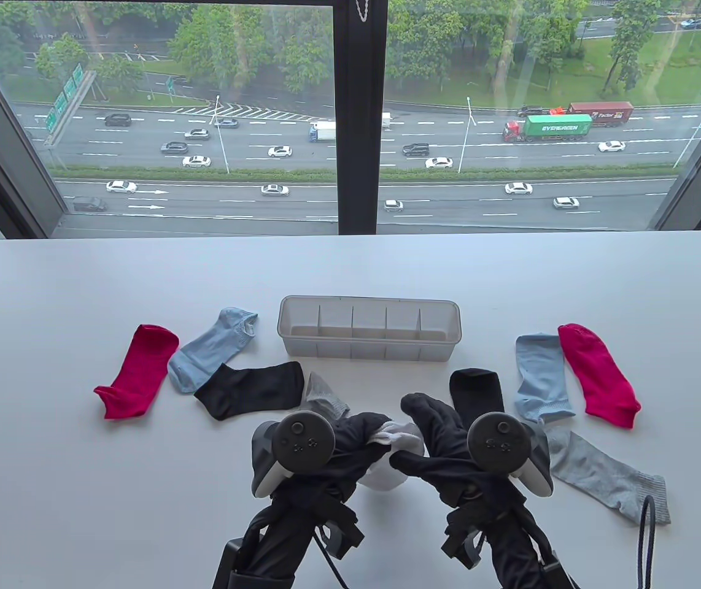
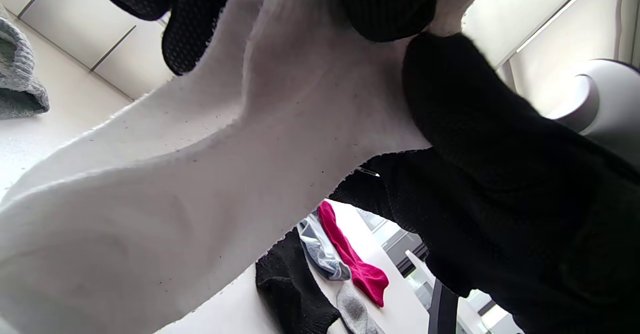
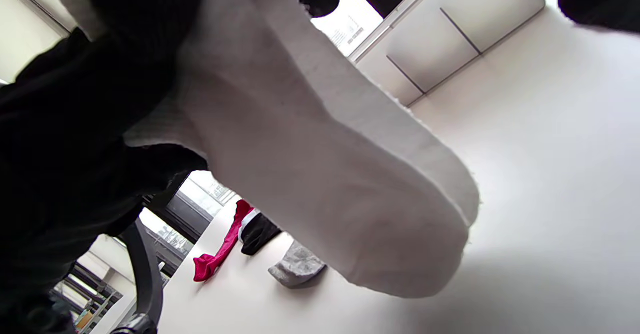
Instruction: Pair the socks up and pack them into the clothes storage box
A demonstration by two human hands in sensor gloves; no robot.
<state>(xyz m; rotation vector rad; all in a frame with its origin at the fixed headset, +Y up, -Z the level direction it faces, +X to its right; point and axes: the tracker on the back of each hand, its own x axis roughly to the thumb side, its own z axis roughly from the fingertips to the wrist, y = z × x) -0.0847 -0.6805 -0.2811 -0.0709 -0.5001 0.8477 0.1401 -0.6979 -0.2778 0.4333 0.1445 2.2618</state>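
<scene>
Table view: left hand [image 1: 360, 438] and right hand [image 1: 427, 442] both pinching white socks [image 1: 390, 466] above the near table [image 1: 80, 491], box [image 1: 369, 334] empty just beyond, open room between. Left wrist view: gloved fingers [image 2: 480, 124] clamped on white cloth, likely to slip if loosened. Right wrist view: toe hanging free above the table, could snag the box rim.

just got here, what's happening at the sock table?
Both hands, left hand and right hand, hold white socks just above the table. The divided storage box behind them is empty. Red, blue, black and grey socks lie unpaired on both sides of it.
</scene>
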